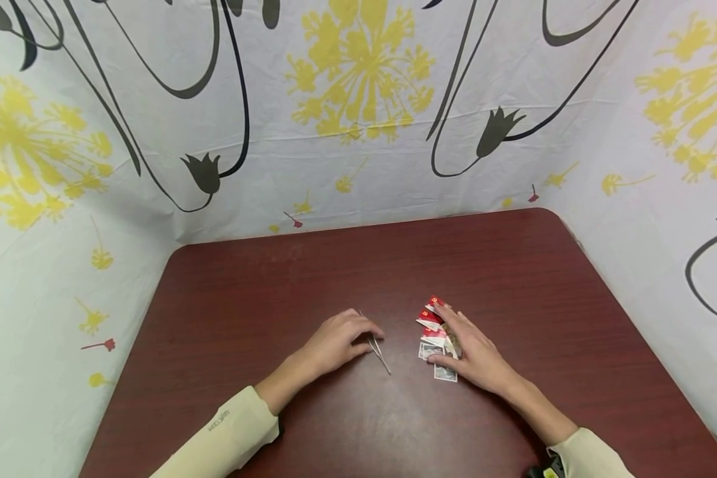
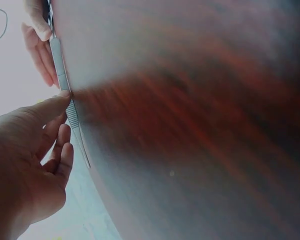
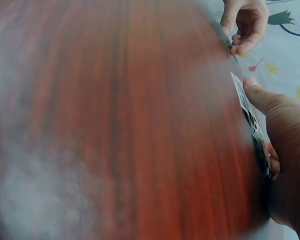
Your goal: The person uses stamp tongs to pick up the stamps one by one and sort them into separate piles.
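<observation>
My left hand (image 1: 339, 340) is at the middle of the table, pinching a pair of silver tweezers (image 2: 73, 115) between thumb and fingers. The tweezers lie along the tabletop with the pointed end toward the near side, and ridges show on their grip. To the right, my right hand (image 1: 475, 352) rests spread over a fanned row of small stamp-like paper pieces (image 1: 433, 336). Red ones are at the far end and grey picture ones (image 1: 445, 373) with white borders at the near end. Its thumb is at the grey pieces, its fingertips at the red ones; the palm hides part of the row.
The dark red-brown table (image 1: 263, 285) has rounded far corners. White cloth (image 1: 358, 186) with yellow and grey flower prints hangs round its back and sides. A dark wrist strap (image 1: 544, 470) shows at the right sleeve.
</observation>
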Tool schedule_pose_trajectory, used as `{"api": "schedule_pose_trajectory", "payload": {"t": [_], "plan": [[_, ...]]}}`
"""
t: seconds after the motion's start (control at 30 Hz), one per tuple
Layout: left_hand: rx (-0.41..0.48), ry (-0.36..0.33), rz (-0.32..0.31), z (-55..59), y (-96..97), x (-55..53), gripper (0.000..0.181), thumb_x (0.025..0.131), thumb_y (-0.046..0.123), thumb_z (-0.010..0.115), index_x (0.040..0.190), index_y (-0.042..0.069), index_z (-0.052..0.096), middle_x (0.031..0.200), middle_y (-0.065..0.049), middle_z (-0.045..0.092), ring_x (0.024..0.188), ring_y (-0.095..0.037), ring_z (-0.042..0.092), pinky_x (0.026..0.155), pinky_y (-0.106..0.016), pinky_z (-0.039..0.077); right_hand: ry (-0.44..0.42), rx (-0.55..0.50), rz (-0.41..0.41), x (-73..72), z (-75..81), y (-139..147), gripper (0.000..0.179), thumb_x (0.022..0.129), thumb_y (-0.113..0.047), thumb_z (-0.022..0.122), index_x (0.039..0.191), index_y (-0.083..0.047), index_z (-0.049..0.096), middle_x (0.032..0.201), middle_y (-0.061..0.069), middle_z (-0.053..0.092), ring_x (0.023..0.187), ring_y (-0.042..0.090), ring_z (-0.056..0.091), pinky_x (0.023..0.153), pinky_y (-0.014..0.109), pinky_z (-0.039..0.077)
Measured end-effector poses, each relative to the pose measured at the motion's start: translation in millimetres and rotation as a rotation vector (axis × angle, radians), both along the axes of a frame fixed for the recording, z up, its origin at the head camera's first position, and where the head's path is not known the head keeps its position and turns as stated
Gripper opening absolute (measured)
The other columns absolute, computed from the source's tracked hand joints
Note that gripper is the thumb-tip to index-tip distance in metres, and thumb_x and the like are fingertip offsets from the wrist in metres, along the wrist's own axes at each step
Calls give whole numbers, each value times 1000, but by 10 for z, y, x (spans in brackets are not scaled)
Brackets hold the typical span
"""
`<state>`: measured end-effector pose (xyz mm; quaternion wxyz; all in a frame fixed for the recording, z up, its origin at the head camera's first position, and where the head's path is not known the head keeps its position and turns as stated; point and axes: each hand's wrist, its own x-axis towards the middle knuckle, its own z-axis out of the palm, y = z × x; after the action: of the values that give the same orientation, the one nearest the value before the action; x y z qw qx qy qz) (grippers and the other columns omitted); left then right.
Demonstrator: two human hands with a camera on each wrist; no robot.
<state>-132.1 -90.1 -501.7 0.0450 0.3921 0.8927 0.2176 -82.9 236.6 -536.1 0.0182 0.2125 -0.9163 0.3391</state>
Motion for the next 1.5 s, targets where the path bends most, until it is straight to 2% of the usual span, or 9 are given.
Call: {"api": "schedule_pose_trajectory", "payload": {"t": [0.17,0.27,0.43,0.6,0.77,0.93,1.2,1.33,1.5], "plan": [[-6,65,-13,-2,19,12,22,92,25,86,113,28,80,108,17,76,104,-11,61,88,-29,54,7,4,-7,12,-1,-3,106,85,-47,90,167,-13,33,169,13,37,156,36,34,131,53,28],[-7,89,-20,0,28,21,21,91,27,87,110,29,80,105,17,76,101,-11,62,85,-29,53,21,1,-4,13,-5,-6,106,84,-46,91,167,-12,34,169,14,37,155,36,35,132,49,27],[-3,71,-24,36,34,19,19,93,29,85,111,29,80,105,18,75,99,-9,65,86,-31,56,27,-2,-7,17,-4,-4,106,84,-45,91,166,-12,34,169,13,37,155,35,35,133,47,25],[23,43,11,89,39,-6,18,95,28,84,112,29,80,106,17,75,96,-5,66,87,-32,60,53,3,2,8,-25,-4,103,86,-44,90,166,-10,35,168,15,38,155,36,35,134,44,22],[107,-9,46,145,53,-37,20,95,23,84,114,24,79,105,14,75,92,-1,67,80,-29,61,85,14,7,2,-30,-12,100,87,-42,89,165,-8,36,167,16,40,155,37,35,134,43,22],[224,-96,64,198,74,-74,24,95,16,83,118,18,79,107,11,76,92,2,68,81,-26,61,88,31,-4,10,-20,-18,99,87,-42,89,165,-8,37,166,17,41,154,36,36,133,46,24],[388,-213,102,202,119,-162,28,94,8,82,121,16,79,106,10,75,91,-2,69,84,-26,65,94,36,-20,21,-27,-28,98,87,-42,89,164,-8,39,165,17,43,154,35,38,132,45,26],[439,-245,139,205,148,-200,27,94,6,82,119,15,80,104,8,75,90,-4,71,80,-23,65,95,40,-28,27,-42,-32,97,88,-43,89,164,-10,39,165,16,43,154,33,39,133,40,25],[491,-279,179,222,192,-243,23,95,8,81,118,11,80,107,3,77,92,-8,74,80,-23,66,99,48,-31,25,-56,-31,97,88,-44,88,164,-11,39,165,15,43,154,32,39,132,45,28]]}}
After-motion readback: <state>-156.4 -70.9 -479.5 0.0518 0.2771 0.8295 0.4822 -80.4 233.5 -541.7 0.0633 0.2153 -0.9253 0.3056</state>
